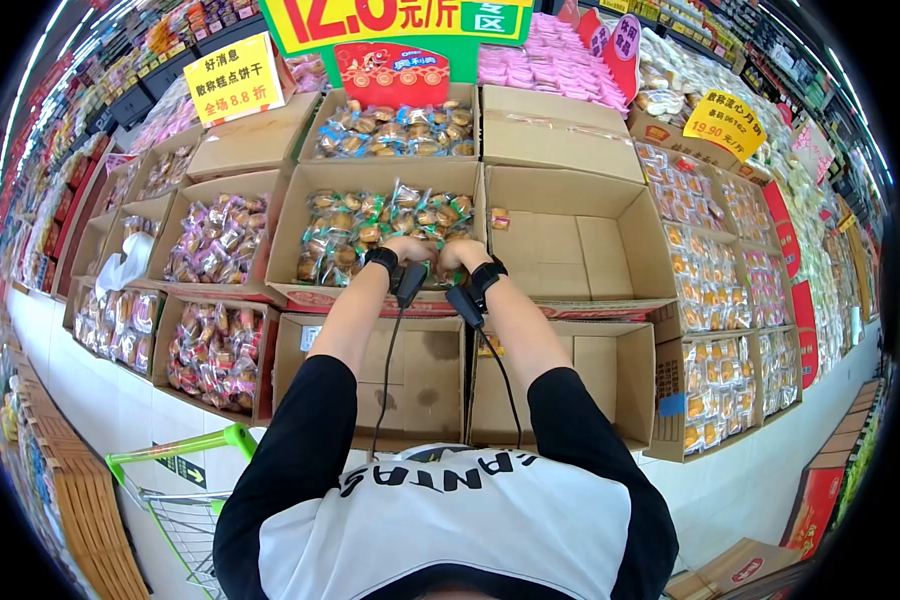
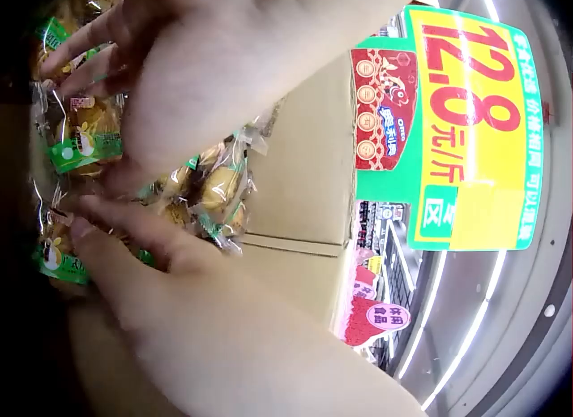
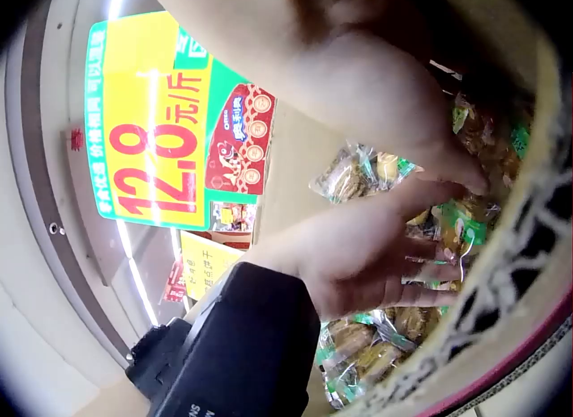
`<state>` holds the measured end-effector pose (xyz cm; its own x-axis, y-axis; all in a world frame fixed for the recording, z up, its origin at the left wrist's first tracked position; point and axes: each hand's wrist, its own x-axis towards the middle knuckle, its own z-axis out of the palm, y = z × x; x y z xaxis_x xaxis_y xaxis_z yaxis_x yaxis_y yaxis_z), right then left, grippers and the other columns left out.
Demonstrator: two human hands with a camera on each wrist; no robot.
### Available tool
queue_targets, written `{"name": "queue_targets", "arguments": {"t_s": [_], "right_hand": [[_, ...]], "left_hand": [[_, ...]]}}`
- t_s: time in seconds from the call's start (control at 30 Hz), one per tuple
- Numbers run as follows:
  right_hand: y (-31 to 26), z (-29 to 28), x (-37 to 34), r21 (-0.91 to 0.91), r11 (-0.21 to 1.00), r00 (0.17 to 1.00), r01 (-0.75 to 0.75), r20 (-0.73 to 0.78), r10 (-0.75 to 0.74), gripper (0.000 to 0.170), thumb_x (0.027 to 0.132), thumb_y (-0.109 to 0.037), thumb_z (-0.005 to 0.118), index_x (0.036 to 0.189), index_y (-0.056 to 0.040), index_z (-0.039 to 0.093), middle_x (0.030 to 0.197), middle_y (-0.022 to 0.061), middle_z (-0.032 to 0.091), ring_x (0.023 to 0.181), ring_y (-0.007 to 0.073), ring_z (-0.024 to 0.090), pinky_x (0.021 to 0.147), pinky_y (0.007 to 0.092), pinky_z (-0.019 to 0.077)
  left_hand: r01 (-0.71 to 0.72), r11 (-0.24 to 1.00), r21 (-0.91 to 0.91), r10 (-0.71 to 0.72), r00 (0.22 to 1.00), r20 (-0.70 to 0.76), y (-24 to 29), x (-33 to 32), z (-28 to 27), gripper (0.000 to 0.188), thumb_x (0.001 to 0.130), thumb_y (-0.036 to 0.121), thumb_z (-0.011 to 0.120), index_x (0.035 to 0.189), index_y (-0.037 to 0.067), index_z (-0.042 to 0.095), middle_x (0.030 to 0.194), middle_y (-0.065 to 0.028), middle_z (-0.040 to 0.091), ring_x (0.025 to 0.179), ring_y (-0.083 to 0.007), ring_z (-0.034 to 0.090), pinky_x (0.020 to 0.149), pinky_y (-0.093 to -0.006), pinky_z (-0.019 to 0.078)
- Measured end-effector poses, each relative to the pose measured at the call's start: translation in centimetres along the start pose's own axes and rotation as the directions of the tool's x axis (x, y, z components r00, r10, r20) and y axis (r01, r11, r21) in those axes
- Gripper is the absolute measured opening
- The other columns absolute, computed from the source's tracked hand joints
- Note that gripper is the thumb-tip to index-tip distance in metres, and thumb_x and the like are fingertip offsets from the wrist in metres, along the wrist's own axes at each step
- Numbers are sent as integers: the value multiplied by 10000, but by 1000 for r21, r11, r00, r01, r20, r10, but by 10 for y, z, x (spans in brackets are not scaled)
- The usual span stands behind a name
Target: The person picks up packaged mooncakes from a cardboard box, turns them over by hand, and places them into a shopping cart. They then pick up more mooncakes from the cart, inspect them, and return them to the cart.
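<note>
Both hands are down among the clear-wrapped small cakes (image 1: 345,230) with green labels, in the middle cardboard box (image 1: 288,225). My left hand (image 1: 408,249) lies over the cakes near the box's front, its fingers (image 3: 421,293) spread and fairly straight against the wrappers. One green-labelled packet (image 2: 85,150) shows between its fingers and thumb. Close beside it, my right hand (image 1: 460,254) reaches into the same pile. In the left wrist view, the right thumb (image 2: 87,233) touches a wrapper, with the index finger extended next to it. Some fingertips are hidden among the packets.
Right of the filled box stands a box (image 1: 560,240) with one small packet. Two more boxes lie nearer the body. Boxes of purple-labelled cakes (image 1: 217,240) stand left, trays of packets (image 1: 708,280) right. A shopping cart (image 1: 175,470) is at lower left; cables (image 1: 388,370) hang from both wrists.
</note>
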<state>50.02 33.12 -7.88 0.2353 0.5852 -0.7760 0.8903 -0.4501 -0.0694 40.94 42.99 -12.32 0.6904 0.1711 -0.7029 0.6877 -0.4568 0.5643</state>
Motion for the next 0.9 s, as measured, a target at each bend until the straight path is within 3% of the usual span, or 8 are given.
{"name": "queue_targets", "arguments": {"t_s": [0.07,0.17,0.3,0.43,0.53,0.63,0.73,0.9], "right_hand": [[6,8,14,184,979,996,85,11,-88,392,701,-334,578,1041,-142,557,1112,73,520,977,238,510,773,346,429],[13,15,30,26,935,929,353,-126,-347,447,685,-393,586,1056,-145,555,1039,74,567,938,261,539,799,354,419],[14,19,70,117,972,967,204,-177,-182,460,706,-371,551,1128,-196,498,1136,66,508,1036,237,482,819,348,403],[17,6,30,240,835,830,495,-413,-373,387,765,-341,492,1088,-129,473,1032,95,554,908,269,535,745,376,427],[8,-6,-11,393,665,759,635,-478,-443,298,834,-320,436,1019,-88,471,993,96,553,854,209,542,653,325,457],[-6,-9,-57,537,465,709,703,-577,-405,265,868,-308,411,1019,-99,473,985,70,542,734,143,545,585,271,461],[-16,-8,-80,528,239,579,815,-723,-376,283,860,-268,440,1115,-147,455,1039,74,498,829,148,534,599,247,461],[-38,6,-116,316,115,336,942,-898,-285,398,827,-191,505,1206,-165,387,1160,85,410,976,175,474,749,269,434]], "left_hand": [[-26,1000,-9,26,1000,-1,-5,1,-3,302,803,293,467,1080,175,472,888,-22,511,708,-140,446,585,-282,391],[54,993,-100,-60,997,-48,-7,-9,-6,211,748,271,507,940,185,489,758,1,458,670,-127,436,518,-275,353],[-58,958,-281,22,992,-128,-9,-35,-11,65,788,203,472,850,187,460,612,26,389,501,-90,379,386,-239,277],[1,940,-342,-75,977,-201,-7,-67,-20,72,811,221,451,878,199,443,640,36,395,442,-72,314,368,-217,287],[-301,827,-475,149,932,-331,11,-115,-24,116,831,265,445,914,187,425,749,52,385,517,-53,349,454,-226,370],[-516,636,-574,176,821,-543,19,-152,-12,243,844,201,447,1085,204,422,949,-19,427,811,-94,443,686,-255,416],[-716,569,-405,208,602,-771,27,-188,4,400,815,170,500,1189,214,364,884,-27,476,726,-77,457,624,-234,420],[-836,388,-387,163,476,-864,38,-244,48,496,779,98,545,1220,142,321,1049,-81,463,824,-104,472,671,-222,411]]}}
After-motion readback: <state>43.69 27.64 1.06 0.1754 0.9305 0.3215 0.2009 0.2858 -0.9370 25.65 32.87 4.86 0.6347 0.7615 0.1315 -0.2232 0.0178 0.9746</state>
